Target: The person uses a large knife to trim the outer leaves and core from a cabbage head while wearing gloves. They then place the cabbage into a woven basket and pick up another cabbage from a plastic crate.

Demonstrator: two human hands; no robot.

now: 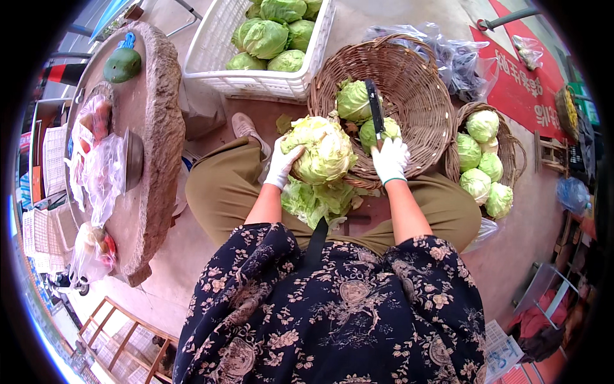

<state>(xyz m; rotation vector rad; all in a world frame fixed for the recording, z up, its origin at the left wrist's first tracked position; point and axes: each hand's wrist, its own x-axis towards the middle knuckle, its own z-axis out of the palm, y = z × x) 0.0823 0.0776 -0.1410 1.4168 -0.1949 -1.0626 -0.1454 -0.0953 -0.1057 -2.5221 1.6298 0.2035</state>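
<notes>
My left hand (282,164), in a white glove, grips the side of a large pale cabbage (320,150) held above my lap. My gloved right hand (390,158) is closed on a knife (375,105) with a long dark blade pointing away from me. Knife and held cabbage are apart. Beyond my hands sits a big wicker basket (409,73), with a green cabbage (354,101) and a second, smaller-looking cabbage (369,136) behind the blade. Loose outer leaves (313,202) lie below the held cabbage, between my legs.
A white plastic crate (256,85) of cabbages stands at the far left of the basket. Right of me, a smaller basket (506,147) holds several cabbages. A thick stone-like table (160,128) with bagged goods and a metal bowl is on my left. Plastic bags (457,61) lie behind the big basket.
</notes>
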